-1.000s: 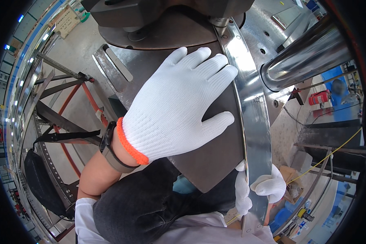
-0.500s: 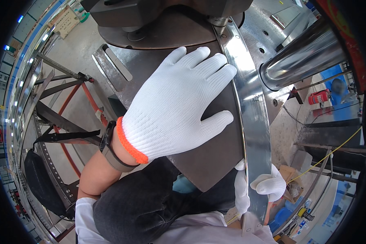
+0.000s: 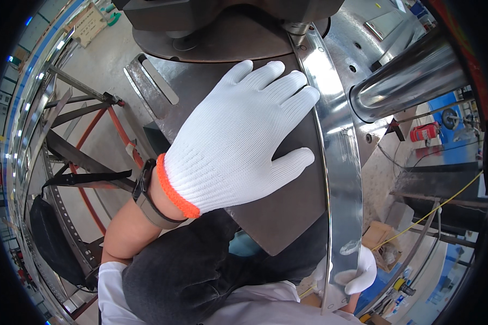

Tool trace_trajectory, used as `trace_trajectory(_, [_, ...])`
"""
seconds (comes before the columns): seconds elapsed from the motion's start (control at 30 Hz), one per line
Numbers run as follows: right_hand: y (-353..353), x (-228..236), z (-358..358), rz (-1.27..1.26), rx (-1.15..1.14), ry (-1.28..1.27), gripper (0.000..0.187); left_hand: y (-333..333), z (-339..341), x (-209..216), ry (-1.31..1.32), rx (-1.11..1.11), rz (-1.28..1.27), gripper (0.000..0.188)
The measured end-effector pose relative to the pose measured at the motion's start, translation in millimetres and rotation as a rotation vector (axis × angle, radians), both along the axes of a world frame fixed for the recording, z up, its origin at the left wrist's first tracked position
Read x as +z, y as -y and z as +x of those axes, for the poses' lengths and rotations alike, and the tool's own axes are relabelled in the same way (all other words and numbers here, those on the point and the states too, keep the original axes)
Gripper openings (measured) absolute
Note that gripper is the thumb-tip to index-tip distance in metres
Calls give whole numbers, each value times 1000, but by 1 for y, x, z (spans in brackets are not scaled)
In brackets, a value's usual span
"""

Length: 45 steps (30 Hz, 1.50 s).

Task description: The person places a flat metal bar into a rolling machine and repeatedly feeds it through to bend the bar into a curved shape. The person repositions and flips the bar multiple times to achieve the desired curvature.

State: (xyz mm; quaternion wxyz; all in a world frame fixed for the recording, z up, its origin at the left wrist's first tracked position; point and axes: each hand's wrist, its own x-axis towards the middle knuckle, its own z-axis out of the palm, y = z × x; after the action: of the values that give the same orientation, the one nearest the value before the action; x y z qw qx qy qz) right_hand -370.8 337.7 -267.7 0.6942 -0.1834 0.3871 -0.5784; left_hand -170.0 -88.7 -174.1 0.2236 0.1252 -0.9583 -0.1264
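Note:
My left hand (image 3: 238, 135), in a white knitted glove with an orange cuff, lies flat on a dark metal plate (image 3: 279, 222). Its fingers are stretched and slightly spread, the tips close to the inner edge of a long curved shiny metal strip (image 3: 340, 162). The thumb points at that edge, a small gap away. Down at the strip's near end, my right hand (image 3: 363, 273), also white-gloved, is closed around the strip, part of it hidden behind the metal. At the far end the strip passes beside a metal roller tip (image 3: 297, 33) under the dark machine head (image 3: 200, 13).
A thick polished cylinder (image 3: 406, 76) rises right of the strip. To the left stands a metal frame with red bars (image 3: 92, 130), and a black pouch (image 3: 57, 241) hangs there. A fire extinguisher (image 3: 424, 131) and a cardboard box (image 3: 382, 244) are at the right.
My right hand has slid along the strip toward its near end, closer to my body. My left hand stays flat in the same place on the plate.

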Motion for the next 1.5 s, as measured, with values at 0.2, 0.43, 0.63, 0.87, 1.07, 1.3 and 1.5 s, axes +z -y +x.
trace_trajectory(0.2, [-5, 19, 16, -77, 99, 245, 106, 1, 2, 0, 0, 4, 3, 76])
trace_trajectory(0.43, [-39, 16, 28, -47, -3, 166, 101, 0, -2, 1, 20, -5, 3, 77])
trace_trajectory(0.63, [-38, 31, 27, 16, -35, 130, 96, 0, 0, 3, 17, -13, 18, 78])
trace_trajectory(0.87, [-2, 54, 57, 50, -409, -67, 86, -2, -1, 0, 8, -14, 20, 77])
trace_trajectory(1.07, [28, 39, 34, -140, -168, -43, 81, -1, 2, 0, 14, -7, 18, 76])
trace_trajectory(1.3, [109, 69, 22, 108, -169, 381, 91, 1, 1, 4, 34, -21, 47, 77])
trace_trajectory(1.5, [124, 68, 10, 110, -26, 218, 81, 1, 3, 0, 7, -17, 32, 76])
